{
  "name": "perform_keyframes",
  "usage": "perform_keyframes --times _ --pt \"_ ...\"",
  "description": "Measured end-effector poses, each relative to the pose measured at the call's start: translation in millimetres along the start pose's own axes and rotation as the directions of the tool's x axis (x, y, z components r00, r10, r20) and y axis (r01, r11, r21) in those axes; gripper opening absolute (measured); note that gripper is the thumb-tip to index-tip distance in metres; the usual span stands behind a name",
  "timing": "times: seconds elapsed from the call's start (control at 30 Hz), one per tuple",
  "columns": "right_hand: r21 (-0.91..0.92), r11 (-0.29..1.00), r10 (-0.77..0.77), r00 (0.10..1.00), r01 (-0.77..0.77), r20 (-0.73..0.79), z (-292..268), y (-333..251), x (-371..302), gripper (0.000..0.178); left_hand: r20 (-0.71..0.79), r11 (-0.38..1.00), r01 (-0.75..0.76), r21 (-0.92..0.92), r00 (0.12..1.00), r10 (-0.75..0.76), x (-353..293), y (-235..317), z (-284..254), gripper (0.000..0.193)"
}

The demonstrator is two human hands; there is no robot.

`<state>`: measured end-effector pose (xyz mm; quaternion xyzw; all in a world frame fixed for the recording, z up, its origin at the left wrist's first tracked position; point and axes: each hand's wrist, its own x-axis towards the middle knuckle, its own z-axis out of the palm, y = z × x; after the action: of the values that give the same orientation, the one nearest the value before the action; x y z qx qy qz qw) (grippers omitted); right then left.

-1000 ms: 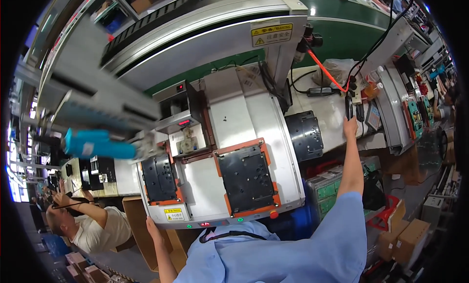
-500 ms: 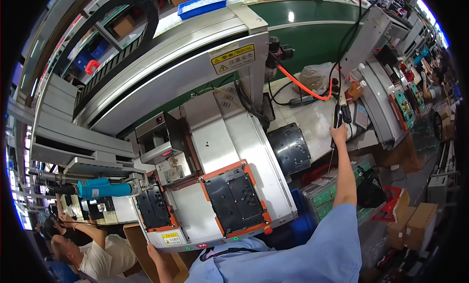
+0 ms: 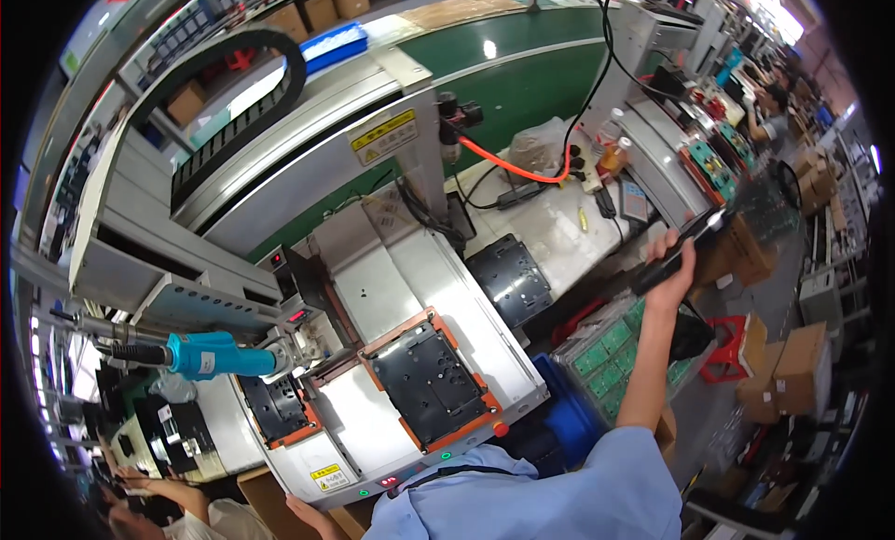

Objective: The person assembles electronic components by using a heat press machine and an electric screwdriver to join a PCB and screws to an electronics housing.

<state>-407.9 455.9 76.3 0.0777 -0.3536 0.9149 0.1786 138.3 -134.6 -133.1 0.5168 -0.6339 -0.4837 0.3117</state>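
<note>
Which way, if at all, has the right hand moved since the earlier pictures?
Yes. The right hand, holding a flat black part, has drawn back from the white bench toward its near edge.

The person wears a light blue shirt (image 3: pixel 550 493) of plain, smooth cloth with short sleeves. The right sleeve (image 3: pixel 634 461) is wide and loose, and its hem ends well below the right hand (image 3: pixel 673 270), about at the elbow; from that hem up to the hand the forearm is bare, with no watch, band or glove. The cloth shows soft folds across the shoulder. A dark collar edge or strap (image 3: pixel 438 472) runs as a thin curved line across the shirt's front, just under the neck. The left hand (image 3: pixel 308 514) is bare too, and only partly in view at the lower edge.
</note>
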Motion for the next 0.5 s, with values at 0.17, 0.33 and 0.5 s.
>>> perform_keyframes --times 0.17,0.33,0.5 --pt "-0.612 0.791 0.058 0.997 -0.021 0.041 48.9 -11.5 41.0 0.051 -0.126 0.981 -0.049 0.185 0.989 0.073 -24.5 -11.3 -19.7 0.039" --pt "-0.693 0.721 -0.015 0.999 -0.014 -0.036 24.9 -0.1 27.7 0.059 0.010 0.580 -0.363 0.729 0.853 0.521 -15.6 17.4 4.2 0.040" --pt "-0.581 0.793 0.132 0.983 -0.181 -0.127 -7.6 40.8 14.4 0.056 -0.294 0.842 -0.178 0.508 0.884 0.364 9.5 -54.5 1.6 0.037"
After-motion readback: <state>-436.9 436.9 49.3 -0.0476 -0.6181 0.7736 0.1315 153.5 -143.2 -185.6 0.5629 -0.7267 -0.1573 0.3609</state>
